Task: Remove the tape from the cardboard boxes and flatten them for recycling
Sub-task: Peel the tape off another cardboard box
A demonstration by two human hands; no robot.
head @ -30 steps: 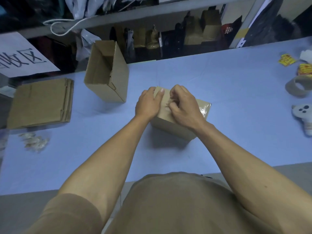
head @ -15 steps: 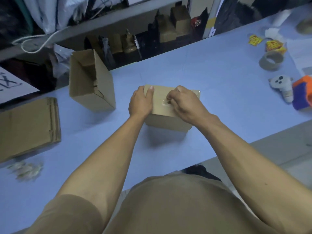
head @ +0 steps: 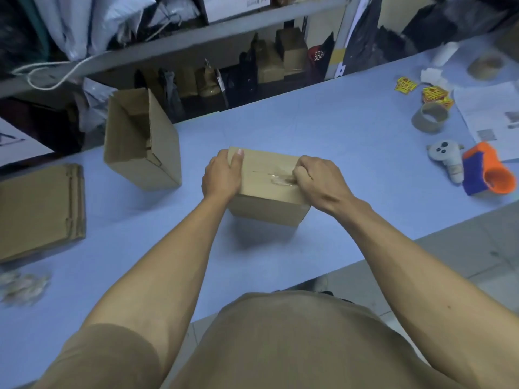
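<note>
- right hand [head: 317, 181] is curled up tight, pinching the crinkled end of the clear tape strip [head: 276, 178] on top of the small closed brown cardboard box [head: 266, 192]
- left hand [head: 222, 176] grips that box's other end, thumb lying over the top edge, fingers down the side
- box sits on the pale blue table [head: 323, 130], right under both hands
- just past the left hand there's an open-topped brown cardboard box [head: 165, 147], tilted
- further out on that side, a stack of flattened brown cardboard [head: 39, 209], with a little pile of balled-up used tape [head: 24, 284] nearer me
- well out past the right hand: a grey plush toy [head: 446, 158], an orange and blue foam thing [head: 488, 172], a brown tape roll [head: 429, 117]
</note>
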